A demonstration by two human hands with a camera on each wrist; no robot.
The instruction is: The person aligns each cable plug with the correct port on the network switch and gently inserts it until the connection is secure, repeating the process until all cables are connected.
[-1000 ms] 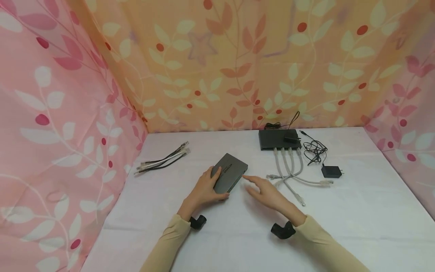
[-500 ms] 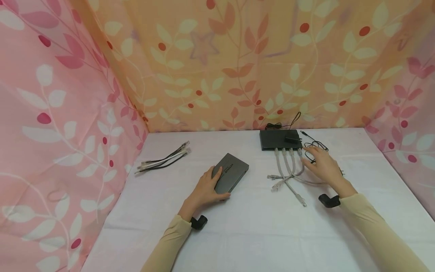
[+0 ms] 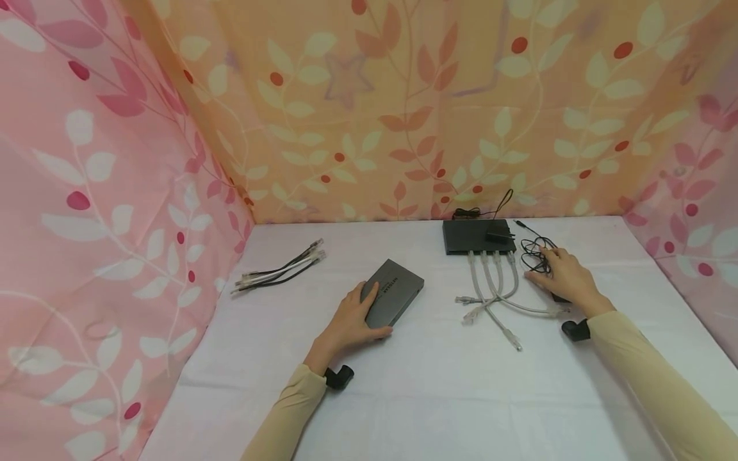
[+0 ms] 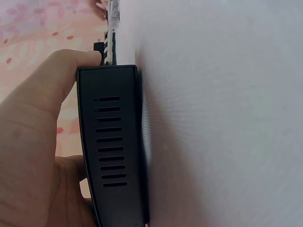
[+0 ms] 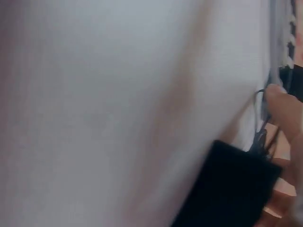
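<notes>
My left hand (image 3: 346,320) grips the near left end of a grey NETGEAR network switch (image 3: 398,291), thumb along its near corner and a finger over its top. In the left wrist view, the slotted side of the switch (image 4: 110,142) stands close by the white cloth. My right hand (image 3: 571,282) is over a black power adapter's tangled cord (image 3: 533,253), thumb and fingers apart around it. The hand mostly covers the adapter (image 3: 559,299) in the head view. In the right wrist view, the adapter block (image 5: 229,187) lies beside the fingers, with the cord running between them and the thumb.
A second, black switch (image 3: 464,237) sits at the back with several grey network cables (image 3: 490,298) fanning forward from it. Another small black adapter (image 3: 499,235) lies on top of it. Short black and white cables (image 3: 279,269) lie at the left. Patterned cloth walls (image 3: 346,115) enclose the table.
My right hand has left the near right side of the grey switch and moved right to the adapter and its cord. The left hand stays on the switch.
</notes>
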